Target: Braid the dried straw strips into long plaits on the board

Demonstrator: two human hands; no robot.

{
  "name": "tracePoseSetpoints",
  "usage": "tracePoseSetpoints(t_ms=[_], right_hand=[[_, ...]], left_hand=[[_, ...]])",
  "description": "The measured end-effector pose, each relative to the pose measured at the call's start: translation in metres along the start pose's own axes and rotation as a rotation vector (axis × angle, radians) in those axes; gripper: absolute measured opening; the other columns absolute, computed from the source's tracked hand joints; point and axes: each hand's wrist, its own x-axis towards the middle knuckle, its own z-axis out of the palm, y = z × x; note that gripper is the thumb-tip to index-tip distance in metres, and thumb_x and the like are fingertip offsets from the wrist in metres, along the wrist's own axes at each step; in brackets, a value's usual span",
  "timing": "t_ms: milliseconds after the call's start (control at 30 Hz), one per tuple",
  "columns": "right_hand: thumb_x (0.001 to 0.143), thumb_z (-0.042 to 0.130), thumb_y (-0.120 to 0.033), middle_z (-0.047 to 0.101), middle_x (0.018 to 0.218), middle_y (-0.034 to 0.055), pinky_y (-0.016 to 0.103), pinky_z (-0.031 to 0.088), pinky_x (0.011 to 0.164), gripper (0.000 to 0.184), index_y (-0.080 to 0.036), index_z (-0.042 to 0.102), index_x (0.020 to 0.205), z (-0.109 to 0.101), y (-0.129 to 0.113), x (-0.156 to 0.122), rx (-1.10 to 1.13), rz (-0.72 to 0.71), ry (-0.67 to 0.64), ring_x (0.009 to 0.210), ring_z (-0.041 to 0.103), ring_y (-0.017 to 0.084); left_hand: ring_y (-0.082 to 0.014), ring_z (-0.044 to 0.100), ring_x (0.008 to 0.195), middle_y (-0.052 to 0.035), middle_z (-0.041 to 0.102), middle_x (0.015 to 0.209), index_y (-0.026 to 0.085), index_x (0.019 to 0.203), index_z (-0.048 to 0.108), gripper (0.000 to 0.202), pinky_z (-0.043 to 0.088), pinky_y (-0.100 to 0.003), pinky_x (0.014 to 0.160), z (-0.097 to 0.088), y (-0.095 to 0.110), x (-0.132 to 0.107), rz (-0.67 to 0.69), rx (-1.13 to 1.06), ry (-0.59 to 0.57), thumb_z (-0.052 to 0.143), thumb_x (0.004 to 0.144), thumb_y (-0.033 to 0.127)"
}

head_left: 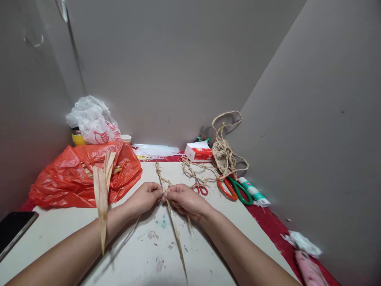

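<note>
At frame centre I'm pinching one straw braid in left hand and right hand fingertips, one red bag lying mid-left

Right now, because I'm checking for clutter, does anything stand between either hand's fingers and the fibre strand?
Nothing visible does: the left hand and the right hand both pinch the fibre strand.

phone, left edge; yellow jar beside white plastic bag; white cup; red-and-white box
</note>
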Motion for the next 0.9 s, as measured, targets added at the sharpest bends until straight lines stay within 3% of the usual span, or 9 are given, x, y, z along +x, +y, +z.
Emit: tracePoseSetpoints(t_ms=[200,300,400,633,767,900], right_hand=[[0.078,0.048,-0.024,0.048,0.053,-0.0011,0.021,0.023,0.047,0.023,-0.014,0.055,0.059,0.003,0.002,-0.002,-0.659,-0.258,0.195,0.049,0.037,0.008],[0.082,0.045,-0.024,0.060,0.062,0.0039,0.024,0.024,0.050,0.025,-0.015,0.059,0.063,0.010,0.000,-0.008,-0.921,-0.287,0.312,0.055,0.045,0.011],[0.084,0.045,-0.028,0.065,0.069,0.0073,0.026,0.023,0.052,0.026,-0.016,0.062,0.068,0.014,-0.004,-0.015,-1.093,-0.263,0.346,0.059,0.051,0.014],[0.086,0.042,-0.026,0.067,0.073,0.0081,0.026,0.023,0.054,0.027,-0.017,0.062,0.070,0.011,-0.019,-0.028,-1.180,-0.241,0.325,0.063,0.054,0.015],[0.087,0.038,-0.024,0.068,0.079,0.0082,0.025,0.027,0.056,0.029,-0.016,0.063,0.075,0.023,-0.015,-0.031,-1.123,-0.278,0.238,0.066,0.056,0.015],[0.086,0.035,-0.020,0.068,0.079,0.0123,0.028,0.029,0.057,0.028,-0.014,0.063,0.089,0.044,-0.004,-0.033,-1.247,-0.247,0.245,0.067,0.061,0.020]], left_hand=[[-0.0029,0.022,0.033,0.0042,0.048,0.048,0.014,0.060,0.054,0.016,0.012,-0.021,0.034,-0.003,-0.005,0.004,-0.003,-0.066,-0.044,0.053,0.070,0.027],[-0.0029,0.022,0.033,0.0028,0.053,0.051,0.014,0.063,0.057,0.014,0.013,-0.021,0.033,-0.002,-0.008,0.005,-0.026,-0.109,-0.025,0.055,0.067,0.027],[-0.0029,0.025,0.033,0.0009,0.059,0.056,0.013,0.067,0.058,0.012,0.015,-0.020,0.033,0.000,-0.011,0.006,-0.039,-0.133,0.026,0.056,0.065,0.025],[-0.0031,0.028,0.032,0.0021,0.060,0.055,0.014,0.069,0.058,0.008,0.016,-0.020,0.035,0.006,-0.008,0.002,-0.046,-0.102,0.142,0.055,0.066,0.021],[-0.0028,0.026,0.032,0.0078,0.044,0.041,0.014,0.062,0.056,0.003,0.015,-0.020,0.036,0.007,-0.005,0.000,-0.032,-0.137,0.178,0.055,0.064,0.017],[-0.0033,0.021,0.032,0.0095,0.036,0.037,0.014,0.063,0.056,0.007,0.012,-0.020,0.036,0.005,-0.005,-0.002,-0.050,-0.214,0.143,0.058,0.064,0.021]])
